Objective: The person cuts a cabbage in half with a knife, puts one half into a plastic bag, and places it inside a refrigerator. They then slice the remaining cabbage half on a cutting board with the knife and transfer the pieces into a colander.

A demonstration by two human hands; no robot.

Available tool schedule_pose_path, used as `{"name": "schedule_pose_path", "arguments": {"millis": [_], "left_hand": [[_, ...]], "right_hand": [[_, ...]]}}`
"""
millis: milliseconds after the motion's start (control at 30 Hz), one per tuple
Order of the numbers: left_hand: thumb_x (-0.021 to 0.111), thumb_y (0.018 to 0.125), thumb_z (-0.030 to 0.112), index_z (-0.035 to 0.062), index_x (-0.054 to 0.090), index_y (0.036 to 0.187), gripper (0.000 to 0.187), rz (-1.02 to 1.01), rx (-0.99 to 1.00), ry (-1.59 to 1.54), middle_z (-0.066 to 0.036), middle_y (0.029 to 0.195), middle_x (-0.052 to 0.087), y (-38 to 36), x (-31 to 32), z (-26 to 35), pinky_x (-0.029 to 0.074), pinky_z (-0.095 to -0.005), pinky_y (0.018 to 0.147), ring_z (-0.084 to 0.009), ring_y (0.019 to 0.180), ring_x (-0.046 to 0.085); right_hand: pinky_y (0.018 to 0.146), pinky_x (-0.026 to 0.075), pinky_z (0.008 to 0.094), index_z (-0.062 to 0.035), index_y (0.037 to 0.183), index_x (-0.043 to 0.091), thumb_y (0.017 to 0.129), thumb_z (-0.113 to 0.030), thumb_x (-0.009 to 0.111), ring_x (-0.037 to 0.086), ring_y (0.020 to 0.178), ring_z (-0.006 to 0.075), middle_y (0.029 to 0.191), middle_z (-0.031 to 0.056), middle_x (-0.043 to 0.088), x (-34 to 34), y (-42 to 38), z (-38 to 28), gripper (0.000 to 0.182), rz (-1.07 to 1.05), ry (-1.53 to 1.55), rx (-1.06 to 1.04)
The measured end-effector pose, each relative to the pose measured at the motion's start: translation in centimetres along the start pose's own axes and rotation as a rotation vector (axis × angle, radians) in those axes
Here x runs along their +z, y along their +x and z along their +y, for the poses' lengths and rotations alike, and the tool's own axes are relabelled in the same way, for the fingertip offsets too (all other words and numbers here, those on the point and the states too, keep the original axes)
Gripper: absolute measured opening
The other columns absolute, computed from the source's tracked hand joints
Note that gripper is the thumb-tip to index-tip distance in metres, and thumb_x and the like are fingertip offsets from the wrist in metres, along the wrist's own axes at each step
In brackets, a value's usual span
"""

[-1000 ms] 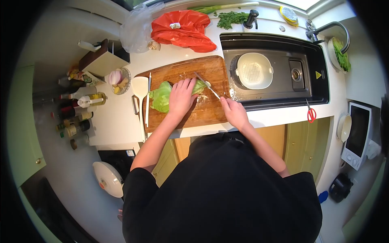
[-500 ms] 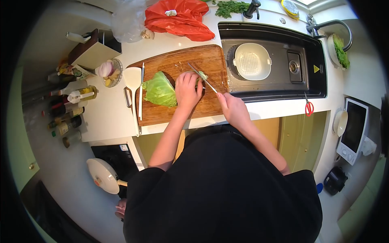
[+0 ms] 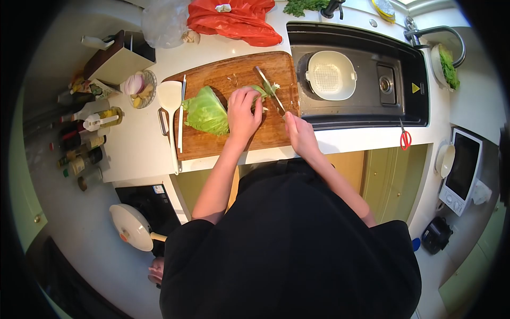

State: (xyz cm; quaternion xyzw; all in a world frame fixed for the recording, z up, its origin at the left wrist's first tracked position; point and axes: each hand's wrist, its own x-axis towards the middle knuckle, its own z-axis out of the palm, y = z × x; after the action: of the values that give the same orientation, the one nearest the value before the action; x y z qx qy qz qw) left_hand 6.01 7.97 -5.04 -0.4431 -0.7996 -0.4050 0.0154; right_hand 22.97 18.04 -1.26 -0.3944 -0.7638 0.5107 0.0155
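A home kitchen: a sink [image 3: 366, 101] with a tap [image 3: 433, 34], a wooden cutting board [image 3: 223, 80], oil bottles [image 3: 85, 141], a microwave [image 3: 462, 170] and a pan [image 3: 130, 227].

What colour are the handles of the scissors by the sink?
Red. The scissors lie on the white counter in front of the sink, seen in the head view.

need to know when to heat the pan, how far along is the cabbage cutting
Early. Done: little beyond a few scraps on the cutting board. In hand: the left hand pins a small piece while the right hand works the knife through it. Left: the big cabbage wedge is uncut, and the strainer basket looks empty.
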Motion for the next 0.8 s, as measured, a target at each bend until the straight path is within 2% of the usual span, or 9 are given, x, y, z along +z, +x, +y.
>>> {"name": "schedule_pose_path", "arguments": {"millis": [200,300,400,600,700,800], "left_hand": [[0.071,0.087,0.007,0.0056,0.067,0.097,0.011,0.013,0.003,0.039,-0.011,0.106,0.066,0.0,0.0,0.3,0.048,-0.0449,0.094,-0.0346,0.106,0.06],[0.071,0.087,0.006,0.0054,0.067,0.097,0.011,0.01,0.001,0.04,-0.011,0.106,0.066,0.1,0.1,0.2,0.048,-0.0449,0.094,-0.0346,0.107,0.06],[0.071,0.087,0.005,0.0054,0.068,0.097,0.01,0.004,-0.007,0.019,-0.011,0.106,0.066,0.1,0.0,0.4,0.048,-0.0449,0.094,-0.0346,0.107,0.061],[0.07,0.087,0.003,0.0046,0.069,0.095,0.008,0.045,-0.022,-0.035,-0.012,0.103,0.067,0.0,0.0,0.6,0.049,-0.0431,0.092,-0.0348,0.103,0.061],[0.07,0.086,0.002,0.0036,0.069,0.095,0.009,0.051,-0.02,-0.037,-0.013,0.103,0.067,0.1,-0.1,0.4,0.049,-0.0427,0.091,-0.035,0.103,0.061],[0.071,0.085,0.002,0.0025,0.068,0.095,0.01,0.04,-0.025,-0.033,-0.014,0.103,0.067,0.1,-0.3,0.5,0.049,-0.0429,0.091,-0.0355,0.103,0.061]], "right_hand": [[0.068,0.049,0.0576,0.0018,0.087,0.063,0.11,-0.037,0.05,0.063,0.075,0.0511,0.074,0.0267,0.066,-1.9,-2.5,-2.4,0.047,-0.012,-0.241,-0.072],[0.07,0.05,0.0566,0.0025,0.087,0.064,0.11,-0.038,0.048,0.064,0.076,0.051,0.075,0.0277,0.066,-2.0,-2.2,-2.5,0.049,-0.026,-0.229,-0.078],[0.073,0.051,0.0564,0.0035,0.088,0.065,0.111,-0.039,0.046,0.064,0.08,0.0514,0.079,0.0286,0.067,-1.3,-0.5,-1.8,0.052,-0.037,-0.19,-0.182],[0.074,0.048,0.0582,0.0047,0.091,0.065,0.111,-0.039,0.045,0.064,0.087,0.0511,0.087,0.0292,0.068,0.4,0.7,-0.2,0.052,-0.028,-0.001,0.053],[0.073,0.048,0.0577,0.0032,0.089,0.065,0.11,-0.039,0.045,0.064,0.085,0.0513,0.084,0.0288,0.067,-0.4,-0.7,-1.1,0.051,-0.008,0.038,-0.008],[0.073,0.049,0.0572,0.0027,0.087,0.064,0.11,-0.038,0.046,0.064,0.082,0.0511,0.081,0.0287,0.067,-1.8,-1.9,-2.7,0.051,-0.04,-0.119,-0.062]]}}
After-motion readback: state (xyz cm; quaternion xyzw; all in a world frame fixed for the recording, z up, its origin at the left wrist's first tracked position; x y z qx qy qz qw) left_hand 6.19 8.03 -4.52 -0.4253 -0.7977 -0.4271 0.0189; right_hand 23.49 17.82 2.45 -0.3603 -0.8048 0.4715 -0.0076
